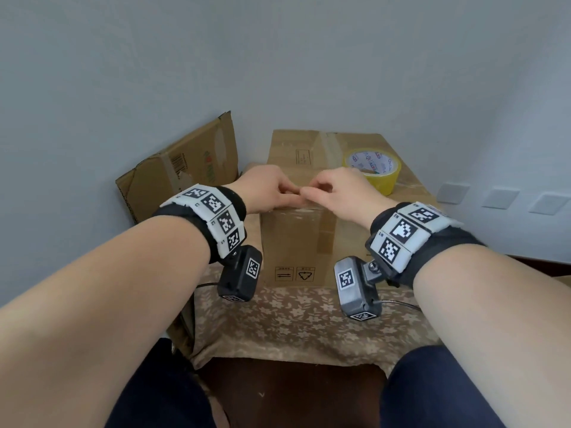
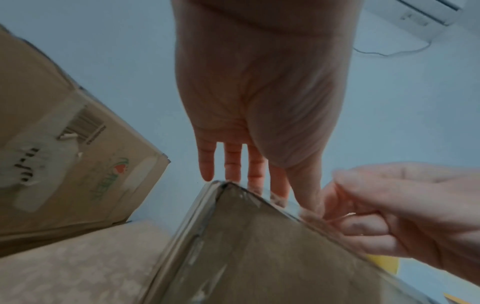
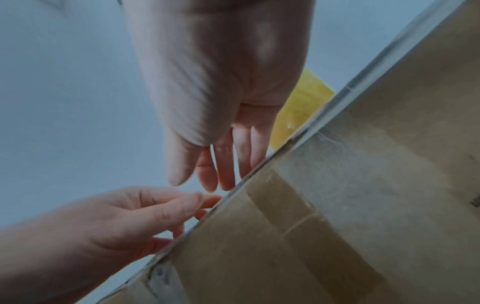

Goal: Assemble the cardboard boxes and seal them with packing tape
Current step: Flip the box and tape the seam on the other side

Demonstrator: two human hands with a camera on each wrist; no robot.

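A brown cardboard box (image 1: 296, 242) stands on the cloth-covered table with its top flaps closed and clear tape along the seam. Both hands meet at the middle of its top front edge. My left hand (image 1: 268, 189) lies over that edge with its fingers (image 2: 231, 164) stretched out on the box top (image 2: 259, 257). My right hand (image 1: 327, 188) touches it from the right, thumb and curled fingers (image 2: 363, 226) pinching what looks like a clear tape strip at the edge (image 3: 233, 191). A yellow tape roll (image 1: 375, 171) lies on the box top just behind my right hand, also showing as the yellow roll (image 3: 298, 111).
A flattened cardboard box (image 1: 185, 168) leans against the wall at the left, close to the box. The small table (image 1: 293, 322) has a floral cloth and a bare strip in front. Wall sockets (image 1: 500, 197) sit at the right. My knees are below the table edge.
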